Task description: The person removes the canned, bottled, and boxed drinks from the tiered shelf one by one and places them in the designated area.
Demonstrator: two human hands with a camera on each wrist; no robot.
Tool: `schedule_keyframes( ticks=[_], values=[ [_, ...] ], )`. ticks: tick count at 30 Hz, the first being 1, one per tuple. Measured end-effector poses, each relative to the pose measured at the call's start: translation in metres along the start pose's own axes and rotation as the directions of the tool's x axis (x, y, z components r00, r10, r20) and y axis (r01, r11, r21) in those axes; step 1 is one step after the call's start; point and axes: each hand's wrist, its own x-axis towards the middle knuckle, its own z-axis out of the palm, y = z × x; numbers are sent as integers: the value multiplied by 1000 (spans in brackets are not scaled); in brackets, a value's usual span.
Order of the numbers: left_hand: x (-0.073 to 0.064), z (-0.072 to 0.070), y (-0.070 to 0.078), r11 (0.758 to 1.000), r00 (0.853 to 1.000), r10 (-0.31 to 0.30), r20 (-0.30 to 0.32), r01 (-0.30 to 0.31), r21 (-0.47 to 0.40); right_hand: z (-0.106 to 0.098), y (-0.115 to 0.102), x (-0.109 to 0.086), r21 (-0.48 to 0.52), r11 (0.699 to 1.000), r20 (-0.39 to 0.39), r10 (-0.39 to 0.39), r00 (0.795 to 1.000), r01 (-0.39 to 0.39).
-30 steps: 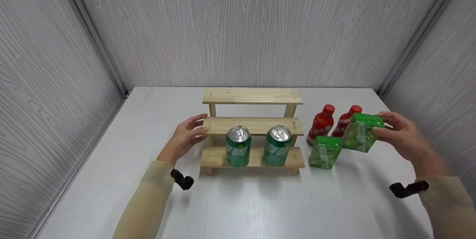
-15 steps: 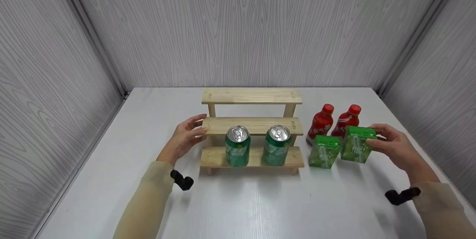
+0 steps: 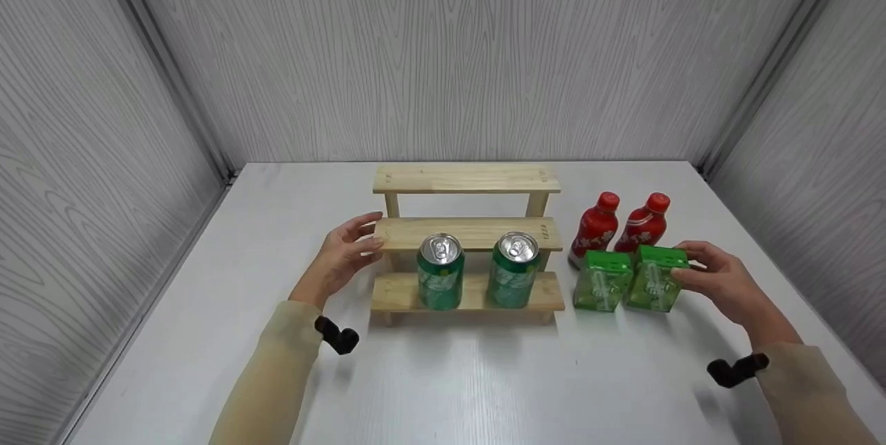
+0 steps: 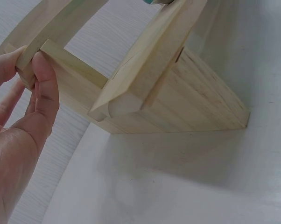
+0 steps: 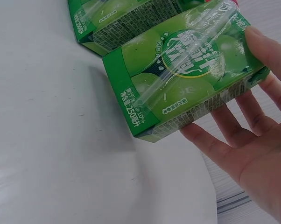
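Note:
My right hand [image 3: 720, 282] grips a green juice box [image 5: 182, 70] with a straw on its front, thumb on the front face and fingers behind and along the side. It stands upright beside a second green juice box [image 3: 601, 282]. On the left, my left hand [image 3: 340, 258] pinches the end of the middle shelf of a three-tier wooden rack [image 3: 464, 230]; the left wrist view shows thumb and fingers [image 4: 45, 88] on the board's corner. Two green soda cans, a left can [image 3: 440, 279] and a right can [image 3: 513, 277], stand on the lowest shelf.
Behind the juice boxes stand two red-capped bottles, a left bottle [image 3: 597, 227] and a right bottle [image 3: 644, 223]. The white table [image 3: 484, 389] is enclosed by grey wood-grain panels [image 3: 443, 50] at the back and sides.
My right hand has brought the juice box down and to the left, from in front of the right bottle to beside the other box. My left hand keeps its hold on the rack.

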Motion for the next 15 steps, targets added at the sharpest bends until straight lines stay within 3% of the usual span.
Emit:
schedule_keyframes(
  ticks=[15],
  values=[
    [-2, 1, 0, 1000, 1000, 19, -10, -19, -2, 0, 7, -3, 3, 1000, 59, -18, 998, 18]
  ],
)
